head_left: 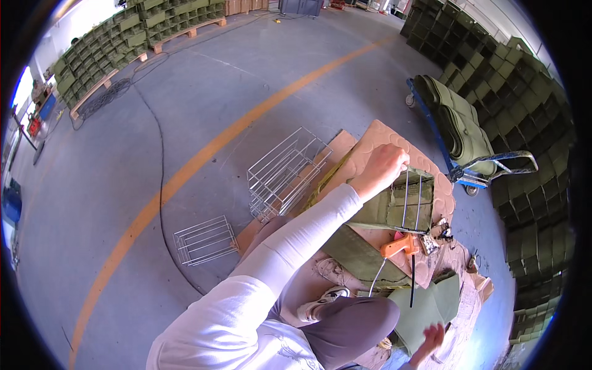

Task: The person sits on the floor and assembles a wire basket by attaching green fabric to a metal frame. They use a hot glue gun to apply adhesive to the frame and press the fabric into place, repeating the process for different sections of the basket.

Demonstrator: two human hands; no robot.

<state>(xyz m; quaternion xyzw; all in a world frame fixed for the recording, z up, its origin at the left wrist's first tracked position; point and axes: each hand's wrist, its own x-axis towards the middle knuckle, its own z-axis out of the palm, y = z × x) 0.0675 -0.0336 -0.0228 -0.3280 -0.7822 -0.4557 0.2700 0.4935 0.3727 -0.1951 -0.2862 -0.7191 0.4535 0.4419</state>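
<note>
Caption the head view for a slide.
Left hand at a green box with wire bars, an orange glue gun close by.

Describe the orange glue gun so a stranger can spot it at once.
Start at the pinkish-brown board beneath the left hand and find the open green box on it. Just off the box's near edge lies the glue gun. Its bright orange pistol shape sets it apart from the drab box and the thin black rod.
</note>
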